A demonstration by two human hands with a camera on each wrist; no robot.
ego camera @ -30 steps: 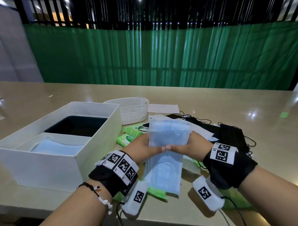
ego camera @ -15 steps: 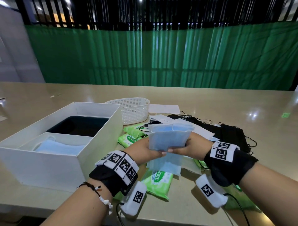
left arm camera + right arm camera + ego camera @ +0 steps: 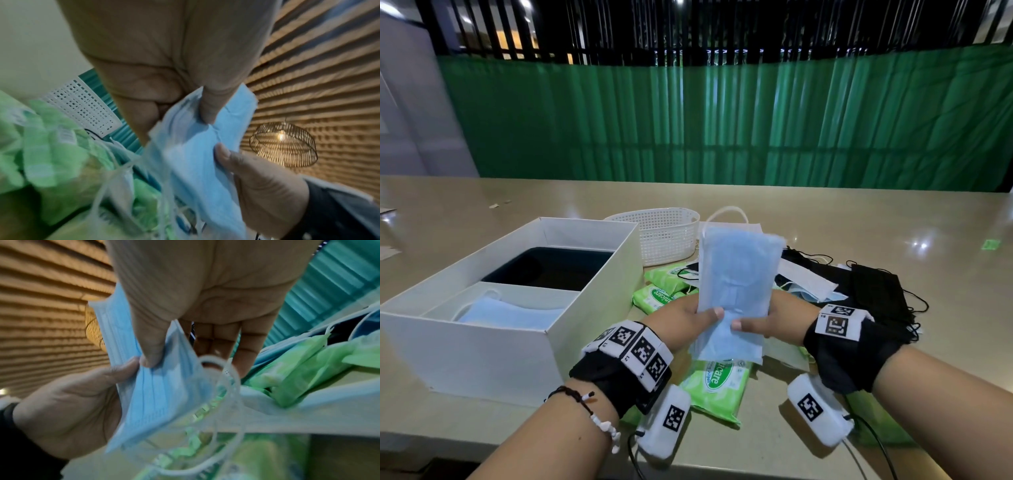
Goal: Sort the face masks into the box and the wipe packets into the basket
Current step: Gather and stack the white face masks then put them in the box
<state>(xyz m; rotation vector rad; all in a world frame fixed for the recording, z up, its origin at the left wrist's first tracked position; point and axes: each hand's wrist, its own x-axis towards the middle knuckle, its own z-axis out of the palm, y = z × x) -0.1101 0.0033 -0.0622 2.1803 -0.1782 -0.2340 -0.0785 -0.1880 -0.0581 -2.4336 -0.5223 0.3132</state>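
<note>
Head view: left hand (image 3: pixel 681 322) and right hand (image 3: pixel 777 320) are pinching a pale blue pleated face mask stack (image 3: pixel 736 274) upright; next, it is probably going leftward into the white cardboard box (image 3: pixel 482 349)

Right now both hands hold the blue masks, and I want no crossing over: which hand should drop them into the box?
Left, probably. The left hand already pinches the blue masks, and the white box stands on its side. The right hand would have to cross over.
</note>
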